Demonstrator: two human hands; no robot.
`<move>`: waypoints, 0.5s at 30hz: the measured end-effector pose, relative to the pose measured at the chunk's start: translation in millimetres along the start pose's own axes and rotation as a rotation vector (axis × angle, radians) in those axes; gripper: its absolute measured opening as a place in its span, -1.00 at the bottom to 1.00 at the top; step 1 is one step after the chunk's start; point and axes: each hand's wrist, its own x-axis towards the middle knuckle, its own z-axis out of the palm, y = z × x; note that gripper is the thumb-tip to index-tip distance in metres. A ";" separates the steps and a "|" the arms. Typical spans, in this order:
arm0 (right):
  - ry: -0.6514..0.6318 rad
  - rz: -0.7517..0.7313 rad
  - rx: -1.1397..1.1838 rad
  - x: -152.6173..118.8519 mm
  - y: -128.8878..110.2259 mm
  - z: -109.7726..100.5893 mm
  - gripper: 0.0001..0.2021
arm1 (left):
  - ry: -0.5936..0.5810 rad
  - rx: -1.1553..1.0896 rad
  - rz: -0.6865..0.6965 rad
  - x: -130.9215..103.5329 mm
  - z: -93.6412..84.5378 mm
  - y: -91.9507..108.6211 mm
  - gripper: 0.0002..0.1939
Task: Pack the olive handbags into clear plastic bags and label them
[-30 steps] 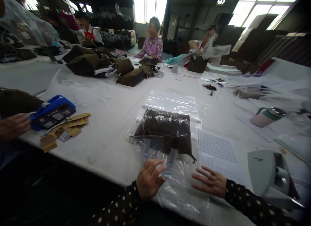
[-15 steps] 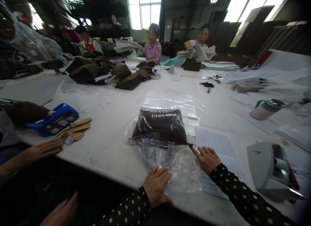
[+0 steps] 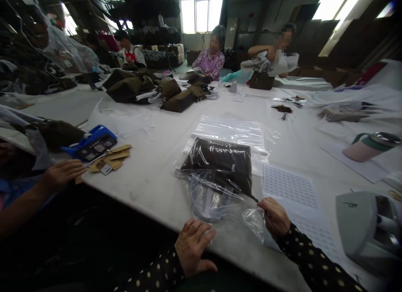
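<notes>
Plastic (image 3: 253, 224), clear and glossy, covers a dark bag (image 3: 221, 163) that lies on the white table (image 3: 150, 179), near the edge on the person's side. The right hand (image 3: 274, 216) is closed in a pinch on a thin dark end that runs out from the bag's lower right corner. The left hand (image 3: 194, 246) is wide, fingers spread and thumb apart, at the table's edge just below the bag's looped handles (image 3: 195, 200); whether it touches the plastic or the table I cannot tell. The handles look wrapped in something translucent and point toward the left hand. Behind the bag lie flat clear sleeves (image 3: 230, 127), partly under it. To the bag's right is a printed sheet (image 3: 289, 187), its lower part beside the right hand, then a grey machine (image 3: 356, 225) and, farther back, a pink and green cup (image 3: 362, 148) tipped in view. Over on the left, brown tags (image 3: 117, 158) lie beside a black device (image 3: 99, 146) with a blue case, and a co-worker's hand (image 3: 64, 174) is near them at the table's edge. Farther off is a heap of dark bags (image 3: 127, 89); beyond it sits a person in a floral top (image 3: 210, 65), and to the right another person (image 3: 266, 53) is at a smaller bag (image 3: 261, 80).
</notes>
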 end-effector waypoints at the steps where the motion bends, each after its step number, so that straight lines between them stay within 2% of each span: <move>1: 0.046 0.061 -0.006 -2.2 -6.6 4.9 -0.85 | -0.014 0.001 -0.050 -3.0 -3.5 1.7 -0.34; 4: 0.107 0.091 0.028 -13.5 -19.2 13.2 -0.85 | -0.059 -0.014 -0.211 -8.5 -10.7 2.3 -0.79; 5: 0.107 0.049 0.039 -18.4 -21.3 13.1 -0.85 | -0.030 -0.030 -0.246 -10.5 -13.1 0.4 -0.83; 7: 0.098 -0.052 -0.001 -28.8 -24.4 10.1 -0.78 | 0.071 -0.067 -0.260 -16.7 -19.0 -5.9 -0.81; 10: 0.088 -0.126 -0.189 -42.7 -30.7 4.7 -0.76 | 0.171 -0.093 -0.157 -30.4 -29.3 -16.1 -0.82; 13: 0.095 -0.199 -0.276 -48.0 -38.6 4.8 -0.75 | 0.123 -0.109 -0.073 -41.2 -34.9 -19.5 -0.82; 15: 0.040 -0.292 -0.233 -46.0 -41.7 8.1 -0.74 | 0.050 -0.105 -0.100 -43.5 -34.4 -17.3 -0.87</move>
